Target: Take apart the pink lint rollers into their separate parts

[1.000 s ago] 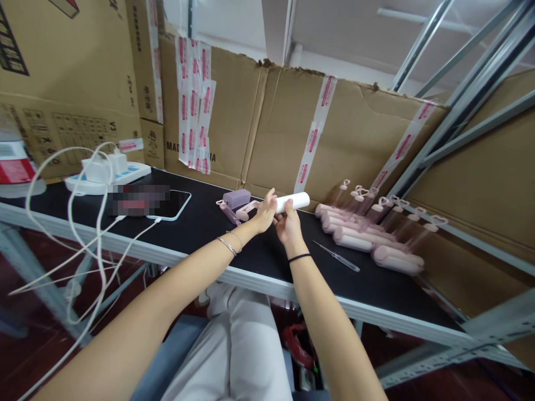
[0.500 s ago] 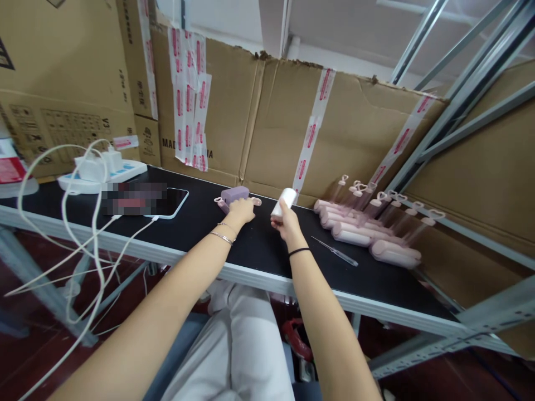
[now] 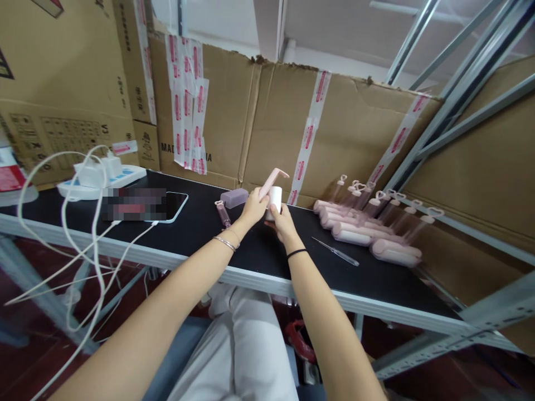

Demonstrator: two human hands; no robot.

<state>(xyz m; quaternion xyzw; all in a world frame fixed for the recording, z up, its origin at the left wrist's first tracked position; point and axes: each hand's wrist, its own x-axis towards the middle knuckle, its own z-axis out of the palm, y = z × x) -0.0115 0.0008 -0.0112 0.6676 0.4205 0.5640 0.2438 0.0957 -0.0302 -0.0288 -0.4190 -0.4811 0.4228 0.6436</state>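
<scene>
My left hand (image 3: 253, 209) is closed on a pale pink plastic piece (image 3: 270, 182), long and narrow with a bent upper end. In my right hand (image 3: 285, 224) is a white cylinder (image 3: 275, 197), held upright against the pink piece. Whether the two parts are joined cannot be made out. Left of my hands, a purple block (image 3: 234, 197) lies on the black tabletop (image 3: 188, 223). Beside it is a small translucent pink tube with a heart-shaped loop (image 3: 223, 212), its lower end close to my left wrist.
A thin screwdriver with a clear handle (image 3: 340, 254) lies right of my right hand. Beyond it are several pink-and-white cylinders (image 3: 351, 234) with heart-loop tubes. A phone (image 3: 175, 206), white cables (image 3: 98, 245) and a power strip (image 3: 131, 174) occupy the left. Cardboard (image 3: 225, 111) walls the back.
My left hand has moved right from beside the purple block, bringing the pink piece up to the white cylinder. My right hand has shifted slightly left and turned the cylinder more upright.
</scene>
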